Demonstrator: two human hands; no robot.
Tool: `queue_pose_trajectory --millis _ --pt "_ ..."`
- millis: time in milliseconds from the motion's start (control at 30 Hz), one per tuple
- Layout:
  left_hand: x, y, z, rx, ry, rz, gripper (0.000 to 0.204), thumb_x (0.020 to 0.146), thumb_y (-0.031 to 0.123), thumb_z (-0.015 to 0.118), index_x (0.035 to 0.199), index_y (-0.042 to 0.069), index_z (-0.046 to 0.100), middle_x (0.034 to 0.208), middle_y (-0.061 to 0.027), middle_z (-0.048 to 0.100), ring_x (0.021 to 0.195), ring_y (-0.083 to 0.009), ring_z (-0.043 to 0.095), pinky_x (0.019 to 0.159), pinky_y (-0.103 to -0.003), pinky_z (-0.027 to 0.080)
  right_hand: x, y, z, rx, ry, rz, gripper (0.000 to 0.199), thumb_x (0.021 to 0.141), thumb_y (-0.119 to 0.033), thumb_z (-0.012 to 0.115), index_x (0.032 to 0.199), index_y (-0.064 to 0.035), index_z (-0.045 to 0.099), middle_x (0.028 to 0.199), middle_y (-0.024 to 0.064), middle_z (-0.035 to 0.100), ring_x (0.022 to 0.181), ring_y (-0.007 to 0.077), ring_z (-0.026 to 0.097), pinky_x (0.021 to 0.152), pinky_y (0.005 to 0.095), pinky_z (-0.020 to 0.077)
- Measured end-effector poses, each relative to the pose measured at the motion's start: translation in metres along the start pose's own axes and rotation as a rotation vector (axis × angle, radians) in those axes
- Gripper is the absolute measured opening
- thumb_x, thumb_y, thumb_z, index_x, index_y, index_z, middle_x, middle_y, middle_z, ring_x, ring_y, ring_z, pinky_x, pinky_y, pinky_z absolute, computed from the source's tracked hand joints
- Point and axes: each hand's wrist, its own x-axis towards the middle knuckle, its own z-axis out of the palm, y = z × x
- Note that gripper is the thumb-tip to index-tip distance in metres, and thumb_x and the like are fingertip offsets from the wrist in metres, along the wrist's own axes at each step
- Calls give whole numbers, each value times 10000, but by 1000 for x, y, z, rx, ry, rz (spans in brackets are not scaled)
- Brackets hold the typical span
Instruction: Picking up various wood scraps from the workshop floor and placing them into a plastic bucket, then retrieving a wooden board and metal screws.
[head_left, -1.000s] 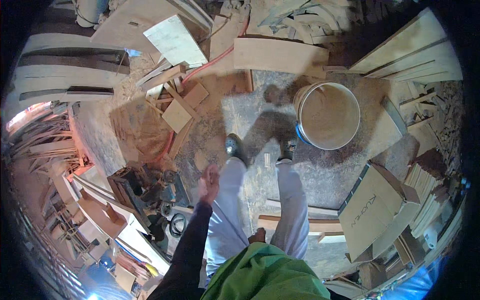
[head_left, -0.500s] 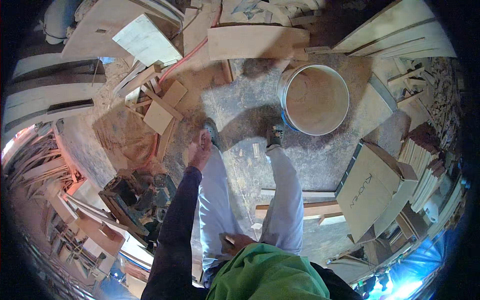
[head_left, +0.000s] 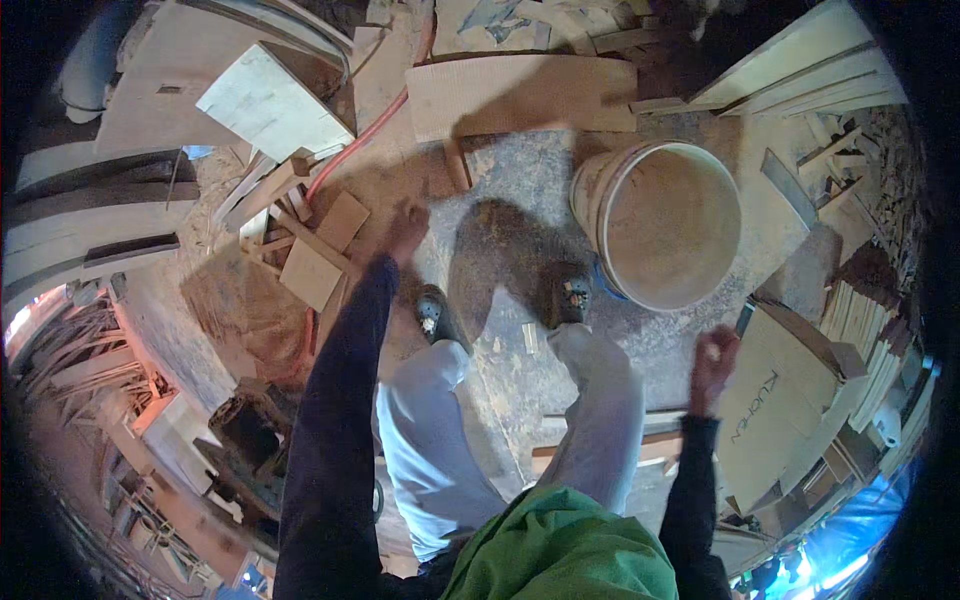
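Note:
My left hand (head_left: 407, 232) is stretched out over the floor, beside the brown board pieces (head_left: 312, 272). Its fingers look curled together, and whether anything is in them is too blurred to make out. On the other side, my right hand (head_left: 715, 365) is raised in a loose fist with nothing visible in it. It is closest to a cardboard box (head_left: 775, 400) with handwriting on its side. Ahead of it stands a large round bucket (head_left: 672, 226) with a pale rim and a dusty brown inside. My knees are bent between my arms.
A pale panel (head_left: 270, 98) leans over wood scraps at the far left, with a red hose (head_left: 362, 145) beside it. A curved brown board (head_left: 522, 95) lies ahead. Stacked planks (head_left: 855, 335) stand at the right. A dark machine part (head_left: 250, 430) is at my left.
My left hand has moved forward, away from my foot. My right hand has come up from my lap and swung out to the right. My knees have bent more.

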Motion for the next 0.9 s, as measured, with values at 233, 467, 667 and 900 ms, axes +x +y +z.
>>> queue_pose_trajectory --millis 233,467,667,900 --pt "160 -160 57 -986 201 -119 83 859 195 466 862 142 402 828 -24 413 750 -145 451 688 -319 367 78 49 44 662 23 390 424 867 -230 606 1206 -11 478 1120 91 562 1002 212 547 846 335 457" --pt "220 -255 -29 -1717 387 -368 328 880 299 532 632 163 367 616 44 313 578 -93 373 501 -255 326 114 71 100 895 33 106 384 893 -198 551 1193 35 499 1094 109 593 969 192 578 845 321 466" --pt "169 -83 26 -1040 161 -331 322 811 361 682 920 64 622 786 -14 568 645 -113 527 554 -276 419 56 24 56 562 441 98 338 840 -230 631 1052 29 579 940 72 616 831 139 571 730 269 457" --pt "114 16 -2 -1453 216 -308 316 809 205 695 1042 11 608 1058 -63 623 942 -176 601 835 -319 485 75 56 33 67 644 -18 416 798 -373 689 897 16 577 741 17 572 638 115 495 558 269 403"
